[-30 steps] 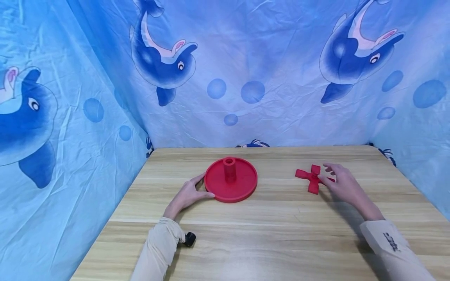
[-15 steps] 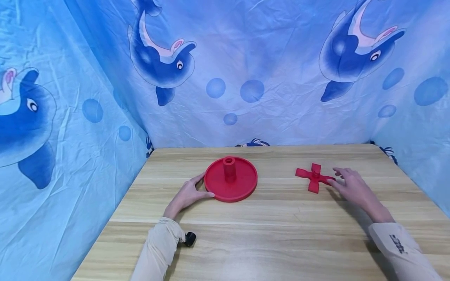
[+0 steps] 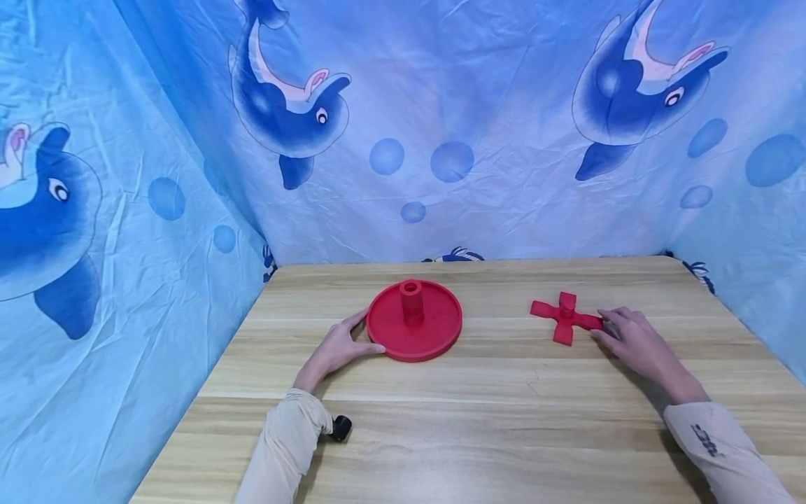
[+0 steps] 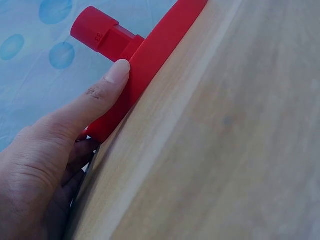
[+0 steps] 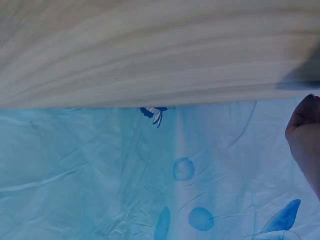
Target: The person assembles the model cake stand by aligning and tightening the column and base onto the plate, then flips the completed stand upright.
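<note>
A round red tray [image 3: 390, 334] with a raised rim and an upright hollow post [image 3: 412, 305] lies on the table in the head view. My left hand [image 3: 338, 348] holds its left edge, thumb against the rim at the front and fingers round the side. In the left wrist view, that thumb presses the rim below the post. Farther right lies a flat red cross-shaped piece [image 3: 564, 320] with a small knob at its centre. The end of its right arm is pinched between the thumb and fingers of my right hand [image 3: 632, 343]. Only the right hand's edge enters the right wrist view.
The wooden table [image 3: 478, 420] reaches back to a blue dolphin-print cloth [image 3: 504, 210] that surrounds it behind and at the sides. A small black cylindrical thing [image 3: 341, 428] sits by my left sleeve.
My right hand has slid right from near the cross piece's centre to the tip of its right arm, and its fingers have closed there. The left hand and tray have stayed put.
</note>
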`<state>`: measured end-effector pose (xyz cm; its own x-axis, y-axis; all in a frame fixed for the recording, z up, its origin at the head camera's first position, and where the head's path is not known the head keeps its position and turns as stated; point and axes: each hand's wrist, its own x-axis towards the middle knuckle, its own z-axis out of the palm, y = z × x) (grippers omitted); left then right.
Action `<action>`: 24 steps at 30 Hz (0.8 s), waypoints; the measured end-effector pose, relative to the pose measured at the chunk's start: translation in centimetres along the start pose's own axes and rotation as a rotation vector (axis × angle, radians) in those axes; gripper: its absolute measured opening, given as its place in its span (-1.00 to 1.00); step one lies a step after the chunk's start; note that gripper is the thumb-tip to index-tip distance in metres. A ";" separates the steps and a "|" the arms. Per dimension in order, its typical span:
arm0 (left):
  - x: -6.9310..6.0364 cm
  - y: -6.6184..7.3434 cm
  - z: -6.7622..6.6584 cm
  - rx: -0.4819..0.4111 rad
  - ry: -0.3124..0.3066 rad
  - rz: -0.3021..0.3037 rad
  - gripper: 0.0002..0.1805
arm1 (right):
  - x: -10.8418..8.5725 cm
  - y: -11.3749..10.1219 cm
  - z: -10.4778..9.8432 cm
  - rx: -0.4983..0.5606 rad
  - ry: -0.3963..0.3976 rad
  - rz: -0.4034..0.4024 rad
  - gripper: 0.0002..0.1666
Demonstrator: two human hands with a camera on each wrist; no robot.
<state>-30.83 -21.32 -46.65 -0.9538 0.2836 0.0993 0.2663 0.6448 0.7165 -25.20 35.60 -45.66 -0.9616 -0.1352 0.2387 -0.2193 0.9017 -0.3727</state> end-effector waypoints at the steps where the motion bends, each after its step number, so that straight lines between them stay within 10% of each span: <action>1: 0.0 0.0 0.0 0.001 -0.001 -0.002 0.14 | 0.0 0.1 0.1 -0.005 0.007 -0.005 -0.30; 24: 0.0 -0.1 0.1 -0.005 -0.006 0.001 0.15 | 0.2 1.1 1.4 -0.044 0.116 -0.087 -0.47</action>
<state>-30.89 -21.32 -46.78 -0.9527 0.2882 0.0964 0.2668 0.6411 0.7196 -25.84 36.02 -47.26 -0.9133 -0.1678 0.3710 -0.2912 0.9060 -0.3072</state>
